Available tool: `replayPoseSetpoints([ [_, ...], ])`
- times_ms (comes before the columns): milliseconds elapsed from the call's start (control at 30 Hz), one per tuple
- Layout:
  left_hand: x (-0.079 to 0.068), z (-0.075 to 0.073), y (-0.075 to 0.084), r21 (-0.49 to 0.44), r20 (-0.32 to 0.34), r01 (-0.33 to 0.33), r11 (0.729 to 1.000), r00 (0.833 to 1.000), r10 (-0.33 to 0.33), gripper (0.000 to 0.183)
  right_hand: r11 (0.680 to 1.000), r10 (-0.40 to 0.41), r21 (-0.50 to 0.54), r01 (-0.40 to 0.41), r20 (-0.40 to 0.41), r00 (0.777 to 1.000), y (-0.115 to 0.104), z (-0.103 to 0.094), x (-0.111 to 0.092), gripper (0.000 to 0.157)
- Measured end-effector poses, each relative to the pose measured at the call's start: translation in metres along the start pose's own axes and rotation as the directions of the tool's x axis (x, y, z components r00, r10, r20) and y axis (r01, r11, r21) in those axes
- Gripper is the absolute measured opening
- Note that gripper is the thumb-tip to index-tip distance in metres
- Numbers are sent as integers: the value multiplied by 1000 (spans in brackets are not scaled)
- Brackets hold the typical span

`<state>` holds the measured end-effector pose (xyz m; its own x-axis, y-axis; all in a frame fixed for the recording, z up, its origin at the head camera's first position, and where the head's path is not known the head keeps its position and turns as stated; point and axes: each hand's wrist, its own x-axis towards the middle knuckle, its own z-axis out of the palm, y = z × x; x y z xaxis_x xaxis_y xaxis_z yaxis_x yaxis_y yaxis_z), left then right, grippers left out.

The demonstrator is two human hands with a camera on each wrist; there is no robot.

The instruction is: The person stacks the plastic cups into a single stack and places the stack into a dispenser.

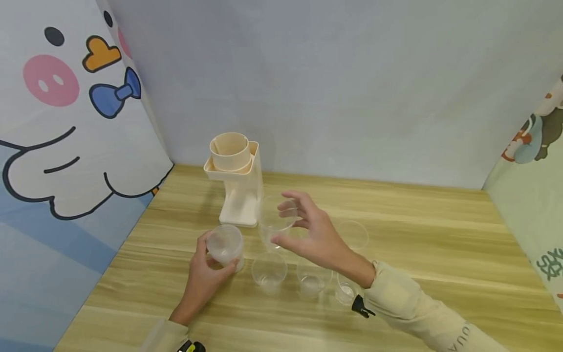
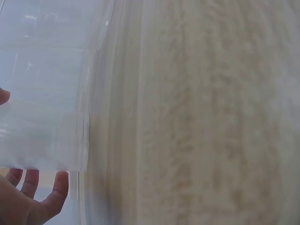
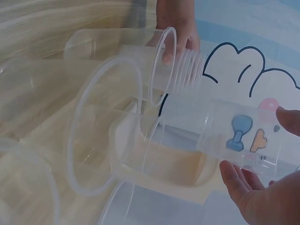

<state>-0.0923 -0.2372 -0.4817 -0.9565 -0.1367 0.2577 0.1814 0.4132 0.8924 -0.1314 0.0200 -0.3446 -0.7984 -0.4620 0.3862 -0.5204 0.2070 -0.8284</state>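
Note:
My left hand (image 1: pixel 208 278) grips a stack of clear plastic cups (image 1: pixel 225 244) upright at the left. In the right wrist view, the closely nested rims of the stack (image 3: pixel 188 72) show beside that hand. Between the thumb and fingers of my right hand (image 1: pixel 318 237) is a single clear plastic cup (image 1: pixel 274 220); this cup (image 3: pixel 243 136) is also seen held in the right wrist view. It appears just right of the base of a cream plastic stand (image 1: pixel 239 212). Several more clear cups (image 1: pixel 270 274) stand in front of and beneath my right hand and forearm.
On top of the cream stand sits a round, open, cream holder (image 1: pixel 230 149). Another clear cup (image 1: pixel 354 234) stands beyond my right wrist. The wood-grain table (image 1: pixel 418 220) meets a plain pale backdrop (image 1: pixel 330 98) behind and a cartoon-printed one (image 1: pixel 88 161) on the left.

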Motion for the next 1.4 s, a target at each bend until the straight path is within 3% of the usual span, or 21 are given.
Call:
replayPoseSetpoints([
  [200,1,0,1,-9,-8,-17,1000,1000,17,77,999,24,30,-25,30,999,-9,5,9,73],
  [867,2,-1,1,-23,-5,-16,1000,1000,16,77,996,-44,79,38,84,995,1,34,32,74],
  [1400,2,1,5,-12,11,-26,1000,1000,26,75,994,-27,106,17,96,995,0,54,42,73],
])
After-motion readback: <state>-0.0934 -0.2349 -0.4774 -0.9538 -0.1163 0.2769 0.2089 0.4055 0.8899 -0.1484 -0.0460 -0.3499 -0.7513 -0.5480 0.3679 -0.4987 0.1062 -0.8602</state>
